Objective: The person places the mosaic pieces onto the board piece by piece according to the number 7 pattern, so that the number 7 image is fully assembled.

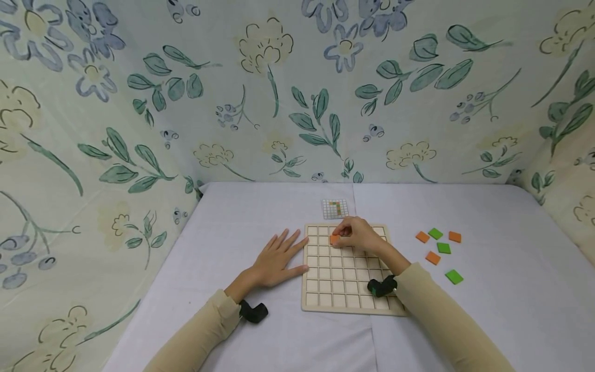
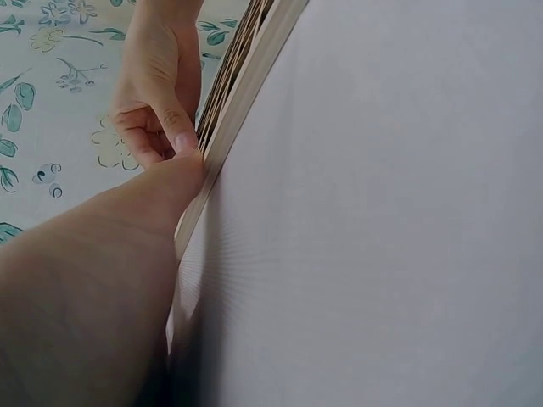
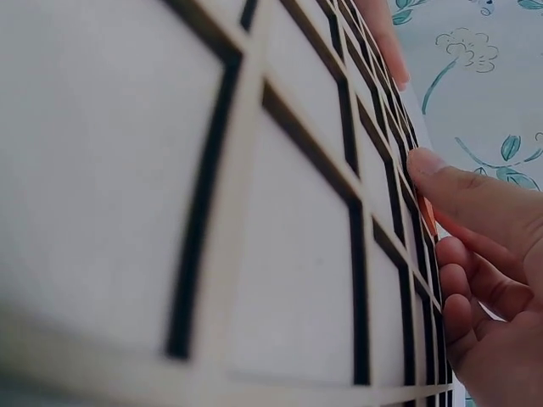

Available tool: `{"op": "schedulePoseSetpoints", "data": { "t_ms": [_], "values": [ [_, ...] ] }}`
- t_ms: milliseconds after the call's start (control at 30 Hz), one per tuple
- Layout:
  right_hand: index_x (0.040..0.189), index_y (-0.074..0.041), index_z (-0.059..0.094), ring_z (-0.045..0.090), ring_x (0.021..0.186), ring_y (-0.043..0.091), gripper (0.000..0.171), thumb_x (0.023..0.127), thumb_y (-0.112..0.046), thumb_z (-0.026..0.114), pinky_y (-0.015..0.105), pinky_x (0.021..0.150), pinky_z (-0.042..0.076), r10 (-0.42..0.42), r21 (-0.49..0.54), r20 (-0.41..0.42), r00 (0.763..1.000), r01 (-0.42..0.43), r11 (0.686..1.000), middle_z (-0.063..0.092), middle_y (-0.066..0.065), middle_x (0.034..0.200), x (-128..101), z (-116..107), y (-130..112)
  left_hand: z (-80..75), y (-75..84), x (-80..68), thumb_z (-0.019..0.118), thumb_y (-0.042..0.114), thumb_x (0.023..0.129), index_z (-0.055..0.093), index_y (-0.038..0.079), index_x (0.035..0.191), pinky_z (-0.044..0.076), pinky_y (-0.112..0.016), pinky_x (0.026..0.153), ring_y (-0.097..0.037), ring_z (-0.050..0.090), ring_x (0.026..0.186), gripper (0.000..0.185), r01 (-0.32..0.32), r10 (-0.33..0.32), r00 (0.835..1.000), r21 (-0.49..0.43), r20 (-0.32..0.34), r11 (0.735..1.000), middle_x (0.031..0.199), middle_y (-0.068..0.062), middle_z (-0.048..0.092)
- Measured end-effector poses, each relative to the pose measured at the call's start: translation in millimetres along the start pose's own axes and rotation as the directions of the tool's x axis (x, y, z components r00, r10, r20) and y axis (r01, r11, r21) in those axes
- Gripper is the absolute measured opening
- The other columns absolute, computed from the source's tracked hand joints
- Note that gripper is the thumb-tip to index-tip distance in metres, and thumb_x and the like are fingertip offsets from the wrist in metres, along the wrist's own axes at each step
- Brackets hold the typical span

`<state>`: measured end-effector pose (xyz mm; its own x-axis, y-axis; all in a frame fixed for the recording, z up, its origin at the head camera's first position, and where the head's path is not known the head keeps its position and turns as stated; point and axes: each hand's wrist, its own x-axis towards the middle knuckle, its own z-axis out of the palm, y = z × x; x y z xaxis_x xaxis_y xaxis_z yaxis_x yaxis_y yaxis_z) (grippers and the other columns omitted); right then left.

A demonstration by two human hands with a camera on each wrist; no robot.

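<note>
here the right hand (image 1: 360, 235) pinches an orange tile (image 1: 334, 239) over the grid board (image 1: 346, 305).

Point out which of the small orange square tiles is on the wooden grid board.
The orange tile pinched by the right hand; the other three orange tiles lie on the cloth.

Both sleeved forearms reach forward, the left hand (image 1: 277, 260) lying flat with fingers spread, the right hand (image 1: 359, 235) curled, fingertips pinched together, palm down.

Head view looks down; wrist views skim the shared grid board (image 1: 346, 268) closely.
</note>
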<state>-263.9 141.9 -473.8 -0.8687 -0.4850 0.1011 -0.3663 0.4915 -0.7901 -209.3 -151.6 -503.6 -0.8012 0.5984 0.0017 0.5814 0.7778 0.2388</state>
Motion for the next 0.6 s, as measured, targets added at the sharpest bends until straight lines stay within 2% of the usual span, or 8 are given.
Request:
{"op": "schedulePoseSetpoints", "data": {
  "t_ms": [300, 467, 600],
  "values": [
    [0.105, 0.008, 0.072, 0.062, 0.083, 0.024, 0.030, 0.080, -0.005, 0.083, 0.026, 0.070, 0.053, -0.023, 0.055, -0.028, 0.999, 0.025, 0.998, 0.067, 0.019, 0.095, -9.1, -17.4, -2.3, -3.1, 3.0, -0.7, 0.031, 0.071, 0.098, 0.014, 0.027, 0.162, 0.002, -0.052, 0.120, -0.032, -0.001, 0.152, 0.080, 0.000, 0.000, 1.000, -0.016, 0.009, 1.000, 0.167, -0.004, 0.007],
    [0.108, 0.006, 0.072, 0.061, 0.084, 0.025, 0.032, 0.082, -0.010, 0.083, 0.030, 0.076, 0.053, -0.025, 0.065, -0.048, 0.999, 0.028, 0.997, 0.067, 0.017, 0.095, -18.2, -35.5, -3.3, -3.9, 3.0, -0.7, 0.031, 0.071, 0.098, 0.014, 0.026, 0.162, 0.001, -0.052, 0.120, -0.032, -0.001, 0.152, 0.080, 0.002, -0.001, 1.000, -0.018, 0.008, 1.000, 0.167, -0.003, 0.006],
    [0.111, 0.005, 0.071, 0.060, 0.088, 0.025, 0.035, 0.084, -0.015, 0.082, 0.031, 0.082, 0.053, 0.006, 0.064, -0.055, 0.998, -0.003, 0.998, 0.067, 0.018, 0.099, -30.1, -51.3, -5.7, -3.4, 2.4, -1.0, 0.031, 0.071, 0.098, 0.014, 0.026, 0.162, 0.001, -0.053, 0.120, -0.032, -0.001, 0.152, 0.080, 0.000, 0.000, 1.000, -0.013, 0.005, 1.000, 0.167, -0.004, 0.006]
  ]
}}
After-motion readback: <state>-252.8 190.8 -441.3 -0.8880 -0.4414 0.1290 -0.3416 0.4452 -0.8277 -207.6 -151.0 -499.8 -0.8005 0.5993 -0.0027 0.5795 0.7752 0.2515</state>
